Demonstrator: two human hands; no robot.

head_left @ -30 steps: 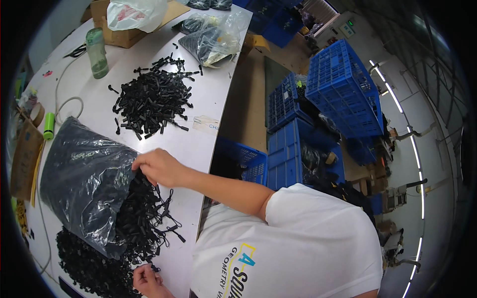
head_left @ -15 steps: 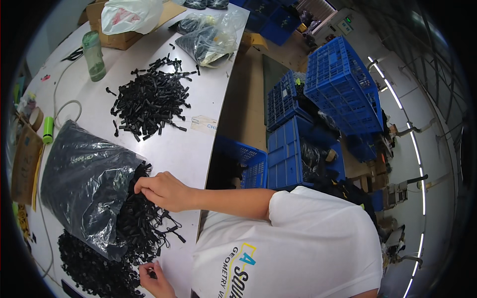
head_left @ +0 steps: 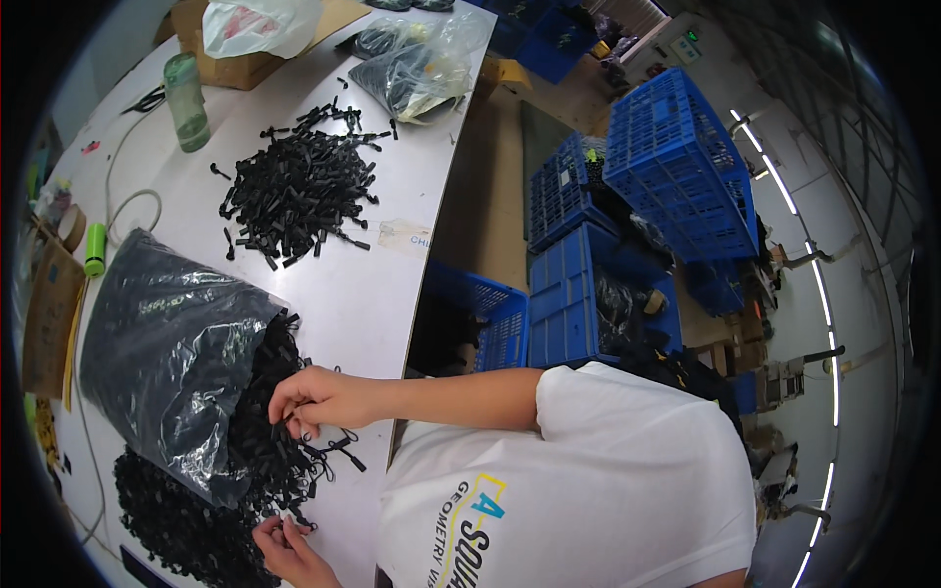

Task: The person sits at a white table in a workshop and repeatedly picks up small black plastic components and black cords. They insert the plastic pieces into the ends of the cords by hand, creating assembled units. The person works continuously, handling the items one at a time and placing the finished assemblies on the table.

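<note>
Presently, the white surface carries a dark plastic bag, lying flat with its mouth toward the person. Black corded pieces spill from that mouth onto the surface. The right hand, at the bag's edge one second earlier, is now lower, over the spill; its fingers are bent, and whether its grip holds a piece cannot be told. The left hand is beside the spill's lower end, fingers curled, its grip likewise undetermined.
</note>
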